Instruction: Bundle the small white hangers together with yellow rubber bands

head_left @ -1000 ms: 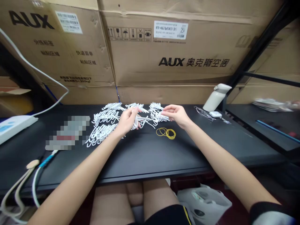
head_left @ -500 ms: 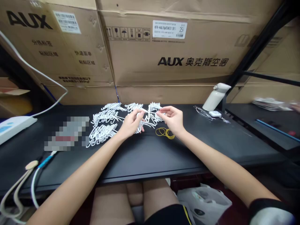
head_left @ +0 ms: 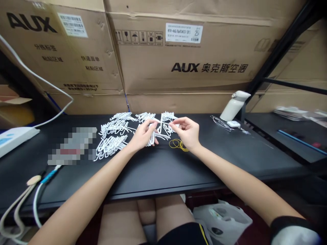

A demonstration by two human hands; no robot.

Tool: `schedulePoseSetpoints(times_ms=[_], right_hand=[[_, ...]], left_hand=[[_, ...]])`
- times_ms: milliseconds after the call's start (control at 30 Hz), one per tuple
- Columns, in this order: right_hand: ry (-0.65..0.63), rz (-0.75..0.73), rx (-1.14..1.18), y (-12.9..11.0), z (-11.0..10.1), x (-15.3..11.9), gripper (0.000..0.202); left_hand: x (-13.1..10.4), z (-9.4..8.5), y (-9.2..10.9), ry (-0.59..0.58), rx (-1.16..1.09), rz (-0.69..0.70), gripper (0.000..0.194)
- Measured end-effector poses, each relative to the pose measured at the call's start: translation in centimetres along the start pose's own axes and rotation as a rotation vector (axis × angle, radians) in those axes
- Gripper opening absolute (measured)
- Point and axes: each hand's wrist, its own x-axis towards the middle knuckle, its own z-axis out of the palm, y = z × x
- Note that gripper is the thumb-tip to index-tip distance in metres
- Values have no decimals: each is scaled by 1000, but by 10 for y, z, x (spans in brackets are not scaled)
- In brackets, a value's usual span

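Observation:
My left hand [head_left: 143, 135] is closed around a small bunch of white hooks [head_left: 152, 139], their stems poking out to the right below the fingers. Thumb and forefinger of my right hand [head_left: 188, 133] pinch the end of a single white hook [head_left: 160, 126], whose bent part hangs between my hands. Further piles of white hooks [head_left: 111, 146] lie to the left and behind my hands, bent ends lined up. Yellow rubber bands [head_left: 178, 145] rest on the black table [head_left: 163, 173] beside my right wrist.
Large cardboard boxes [head_left: 189, 80] stand behind the table. At right are a white bottle [head_left: 234, 106], glasses [head_left: 221, 124] and a small white case [head_left: 233, 124]. A blurred-out flat object [head_left: 73, 146], a cable [head_left: 48, 177] and a power strip [head_left: 16, 137] lie at left.
The single hook has shifted slightly left, closer to my left hand. My hands have otherwise barely moved.

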Motion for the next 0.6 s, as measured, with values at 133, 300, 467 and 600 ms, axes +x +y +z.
schedulePoseSetpoints(times_ms=[133, 300, 467, 600], right_hand=[[-45, 1, -5, 1, 2, -3, 28], [-69, 10, 50, 2, 8, -8, 25], [-49, 66, 78, 3, 10, -9, 29], [-32, 97, 105, 6, 11, -7, 31]], left_hand=[[2, -2, -2, 15, -28, 8, 30], [2, -3, -4, 34, -50, -18, 26], [2, -1, -2, 75, -44, -35, 28], [1, 0, 1, 91, -36, -53, 27]])
